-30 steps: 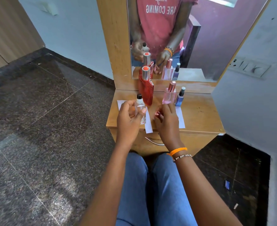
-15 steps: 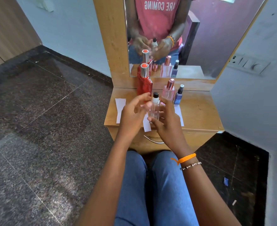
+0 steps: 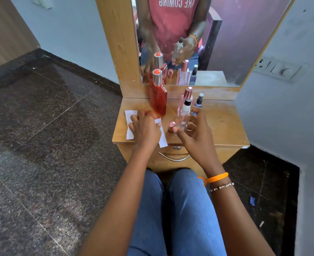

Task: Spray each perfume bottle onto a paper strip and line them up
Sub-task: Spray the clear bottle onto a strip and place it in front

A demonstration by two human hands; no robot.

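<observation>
My right hand (image 3: 196,133) holds a clear glass perfume bottle (image 3: 183,118) with a white collar and black nozzle, uncapped, just above the wooden dresser top (image 3: 224,124). Its pink metallic cap (image 3: 171,126) stands beside it on the wood. My left hand (image 3: 145,127) rests on a white paper strip (image 3: 162,138), fingers curled on its upper end. Another paper strip (image 3: 130,124) lies at the left edge. A tall red bottle (image 3: 158,95) with a silver cap stands behind my left hand. A pale pink bottle (image 3: 186,95) and a small blue bottle (image 3: 199,100) stand behind the clear one.
A mirror (image 3: 226,43) rises at the back of the dresser and reflects the bottles and my hands. A drawer handle (image 3: 174,158) sits below the front edge. A wall with a switch panel (image 3: 278,70) stands close on the right. Dark stone floor (image 3: 50,126) lies to the left.
The clear bottle passed from my left hand to my right hand and moved right. My left hand dropped onto the paper strip at the left.
</observation>
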